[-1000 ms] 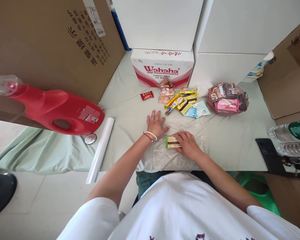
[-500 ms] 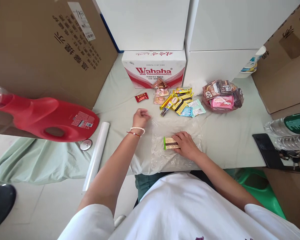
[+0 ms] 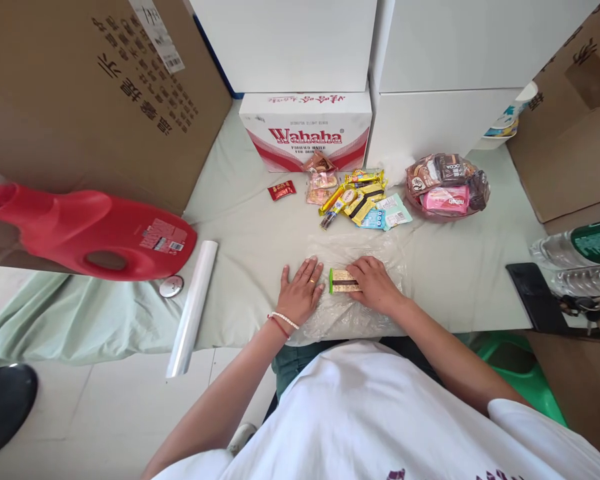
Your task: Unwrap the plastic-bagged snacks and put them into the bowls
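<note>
A small wafer snack in a green-ended wrapper (image 3: 341, 281) lies on a crinkled sheet of clear plastic film (image 3: 353, 313) near the table's front edge. My right hand (image 3: 377, 284) rests on the snack's right end, fingers curled over it. My left hand (image 3: 300, 293) lies flat and open on the film's left edge, just left of the snack, fingers spread. A bead bracelet and a red cord circle that wrist.
A pile of wrapped snacks (image 3: 360, 200) and a bag of sweets (image 3: 447, 187) lie farther back, before a Wahaha carton (image 3: 305, 137). A film roll (image 3: 193, 307) and a red jug (image 3: 95, 230) are at left. A phone (image 3: 535, 297) and water bottles (image 3: 577, 257) are at right.
My left hand came back from the far left of the film, opened out and settled flat beside the snack. My right hand stayed on the snack.
</note>
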Available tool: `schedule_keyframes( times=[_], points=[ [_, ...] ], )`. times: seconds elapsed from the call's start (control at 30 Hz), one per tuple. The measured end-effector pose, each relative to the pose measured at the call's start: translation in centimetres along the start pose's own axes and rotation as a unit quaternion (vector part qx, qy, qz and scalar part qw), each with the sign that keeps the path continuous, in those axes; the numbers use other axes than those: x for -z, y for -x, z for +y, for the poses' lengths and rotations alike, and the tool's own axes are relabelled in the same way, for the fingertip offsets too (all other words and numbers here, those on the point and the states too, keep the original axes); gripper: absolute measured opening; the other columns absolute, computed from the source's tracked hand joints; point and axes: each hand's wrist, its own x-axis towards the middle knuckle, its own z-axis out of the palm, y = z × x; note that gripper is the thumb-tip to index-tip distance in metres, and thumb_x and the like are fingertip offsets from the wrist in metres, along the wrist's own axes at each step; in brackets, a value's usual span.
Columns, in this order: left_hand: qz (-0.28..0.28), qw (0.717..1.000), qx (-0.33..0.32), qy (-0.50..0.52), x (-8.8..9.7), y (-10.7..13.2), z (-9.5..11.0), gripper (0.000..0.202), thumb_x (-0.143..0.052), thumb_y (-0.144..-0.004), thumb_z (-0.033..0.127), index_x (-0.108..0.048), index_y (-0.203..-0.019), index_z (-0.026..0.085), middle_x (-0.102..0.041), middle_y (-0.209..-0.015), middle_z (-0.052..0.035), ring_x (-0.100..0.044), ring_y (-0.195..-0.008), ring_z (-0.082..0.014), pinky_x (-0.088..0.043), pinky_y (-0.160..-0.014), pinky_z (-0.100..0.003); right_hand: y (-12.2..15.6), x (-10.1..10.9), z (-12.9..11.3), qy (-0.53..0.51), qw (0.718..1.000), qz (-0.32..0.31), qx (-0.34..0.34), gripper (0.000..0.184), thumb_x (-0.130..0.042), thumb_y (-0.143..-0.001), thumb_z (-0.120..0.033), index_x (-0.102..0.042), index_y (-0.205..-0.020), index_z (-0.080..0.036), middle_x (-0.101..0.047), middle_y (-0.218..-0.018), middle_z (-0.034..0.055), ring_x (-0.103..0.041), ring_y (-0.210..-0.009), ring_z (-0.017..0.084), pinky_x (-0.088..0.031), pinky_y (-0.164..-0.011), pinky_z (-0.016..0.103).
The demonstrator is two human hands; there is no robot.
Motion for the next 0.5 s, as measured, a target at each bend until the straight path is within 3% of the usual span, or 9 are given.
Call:
schedule_keyframes(
  times=[0.17, 0.27, 0.37, 0.5],
  points=[
    [0.028, 0.999, -0.019, 0.008, 0.4, 0.2, -1.0, 0.056, -0.04, -0.107, 0.035, -0.041, -0.161, 0.023, -0.036, -0.17, -0.0151, -0.037, -0.157, -0.0307, -0.018, -0.128, -0.065, 0.2, -0.4, 0.6, -0.002, 0.999, 0.03, 0.014, 0.056, -0.081, -0.087, -0.037, -0.062, -0.136, -0.017, -0.062, -0.13, 0.0155, -0.047, -0.13, 0.035, -0.037, -0.114, 0.054],
    [0.06, 0.994, -0.085, 0.043, 1.8, 1.7, -1.6, 0.056, -0.042, -0.103, 0.025, -0.043, -0.159, 0.025, -0.04, -0.169, -0.013, -0.034, -0.158, -0.029, -0.02, -0.13, -0.061, 2.1, 0.0, 1.2, -0.038, 0.993, 0.101, 0.054, 0.06, -0.075, -0.092, -0.044, -0.057, -0.143, -0.018, -0.058, -0.138, 0.0174, -0.046, -0.132, 0.035, -0.04, -0.114, 0.057],
    [0.024, 0.976, -0.191, 0.104, 2.9, 3.9, -1.9, 0.057, -0.048, -0.101, 0.028, -0.042, -0.158, 0.026, -0.046, -0.165, -0.0117, -0.038, -0.157, -0.0263, -0.023, -0.132, -0.055, 5.9, 0.2, 2.1, -0.088, 0.975, 0.17, 0.114, 0.048, -0.066, -0.099, -0.043, -0.057, -0.14, -0.02, -0.061, -0.13, 0.0158, -0.052, -0.125, 0.033, -0.048, -0.108, 0.056],
    [-0.046, 0.968, -0.208, 0.133, 2.5, 6.2, -2.1, 0.057, -0.065, -0.094, 0.049, -0.055, -0.143, 0.02, -0.046, -0.164, -0.0181, -0.039, -0.156, -0.0332, -0.025, -0.131, -0.057, 11.3, -0.9, 3.3, -0.082, 0.979, 0.111, 0.153, 0.049, -0.07, -0.095, -0.048, -0.061, -0.135, -0.021, -0.064, -0.124, 0.0159, -0.057, -0.122, 0.034, -0.055, -0.104, 0.055]
  ],
)
